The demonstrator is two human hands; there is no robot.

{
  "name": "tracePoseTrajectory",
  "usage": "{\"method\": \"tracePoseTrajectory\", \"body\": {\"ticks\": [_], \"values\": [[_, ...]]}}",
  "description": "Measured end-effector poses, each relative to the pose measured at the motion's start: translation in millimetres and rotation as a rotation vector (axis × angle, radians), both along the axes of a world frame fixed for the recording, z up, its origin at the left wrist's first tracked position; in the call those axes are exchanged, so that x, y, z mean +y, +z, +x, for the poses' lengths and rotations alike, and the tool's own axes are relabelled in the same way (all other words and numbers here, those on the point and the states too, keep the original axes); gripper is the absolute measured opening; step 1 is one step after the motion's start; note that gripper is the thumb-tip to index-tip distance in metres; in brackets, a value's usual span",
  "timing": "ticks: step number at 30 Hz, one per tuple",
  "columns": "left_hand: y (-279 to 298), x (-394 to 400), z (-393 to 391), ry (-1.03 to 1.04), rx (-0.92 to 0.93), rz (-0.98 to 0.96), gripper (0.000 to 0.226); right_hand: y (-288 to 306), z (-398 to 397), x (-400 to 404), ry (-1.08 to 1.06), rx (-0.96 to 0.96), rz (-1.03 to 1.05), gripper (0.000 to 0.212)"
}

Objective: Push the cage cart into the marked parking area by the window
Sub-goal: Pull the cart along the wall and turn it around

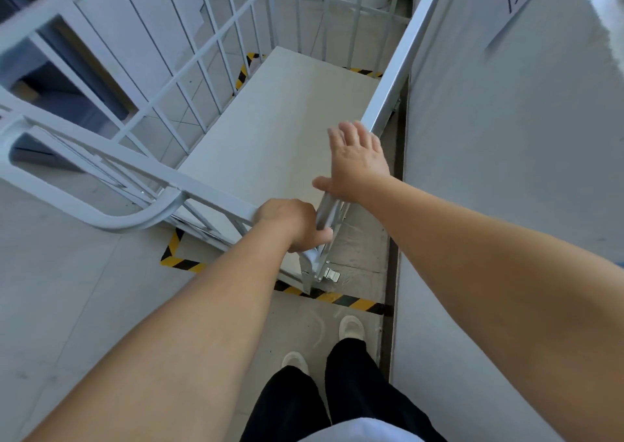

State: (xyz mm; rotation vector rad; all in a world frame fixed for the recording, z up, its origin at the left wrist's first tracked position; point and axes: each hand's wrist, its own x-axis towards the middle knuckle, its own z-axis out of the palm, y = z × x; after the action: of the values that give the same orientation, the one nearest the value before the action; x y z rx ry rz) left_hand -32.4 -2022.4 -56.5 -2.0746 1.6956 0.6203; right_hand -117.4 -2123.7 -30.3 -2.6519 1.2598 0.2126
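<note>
Left hand fingers wrap the cage cart top rail; right hand fingers spread above it.

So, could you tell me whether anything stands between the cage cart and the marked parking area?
Nothing visible does: the cage cart already sits largely within the striped floor tape, close beside the wall.

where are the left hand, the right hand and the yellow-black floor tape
left hand [293, 223]: head view, on the knuckles, closed on the cart's corner rail
right hand [358, 162]: head view, on its back, fingers spread over the side rail
yellow-black floor tape [351, 301]: head view, on the near strip
</note>
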Motion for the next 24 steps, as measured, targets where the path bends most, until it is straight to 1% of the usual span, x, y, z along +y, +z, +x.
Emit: {"method": "tracePoseTrajectory", "body": {"ticks": [1, 2, 3, 5, 7, 11, 14, 19, 24], "values": [[0.2, -0.3, 0.3, 0.000, -0.010, 0.000, 0.049, -3.0, 1.6, -3.8, 0.130, 0.086, -0.020, 0.070], [-0.3, -0.2, 1.0, -0.003, -0.017, -0.004, 0.050, -5.2, 3.2, -6.2, 0.219, 0.167, 0.001, 0.060], [-0.6, 0.2, 1.7, -0.009, -0.024, -0.010, 0.052, -7.8, 5.0, -8.3, 0.273, 0.247, 0.023, 0.058], [-1.0, 0.9, 2.0, -0.023, -0.039, -0.016, 0.059, -11.6, 8.5, -7.7, 0.341, 0.299, 0.056, 0.064], [-1.8, 0.1, 2.5, -0.040, -0.053, -0.020, 0.064, -15.3, 12.2, -6.5, 0.389, 0.301, 0.049, 0.063], [-4.3, 0.9, 2.8, -0.056, -0.060, -0.064, 0.061, -17.1, 17.8, -7.2, 0.415, 0.308, 0.012, 0.054], [-6.6, 1.9, 3.8, -0.068, -0.067, -0.076, 0.061, -18.9, 17.8, -6.4, 0.407, 0.313, 0.005, 0.054], [-6.7, 4.0, 6.8, -0.053, -0.074, -0.089, 0.058, -24.4, 19.7, -5.9, 0.416, 0.259, -0.026, 0.054], [-6.0, 3.3, 8.2, -0.051, -0.071, -0.084, 0.059, -25.9, 20.1, -6.6, 0.412, 0.225, -0.020, 0.054]]}}
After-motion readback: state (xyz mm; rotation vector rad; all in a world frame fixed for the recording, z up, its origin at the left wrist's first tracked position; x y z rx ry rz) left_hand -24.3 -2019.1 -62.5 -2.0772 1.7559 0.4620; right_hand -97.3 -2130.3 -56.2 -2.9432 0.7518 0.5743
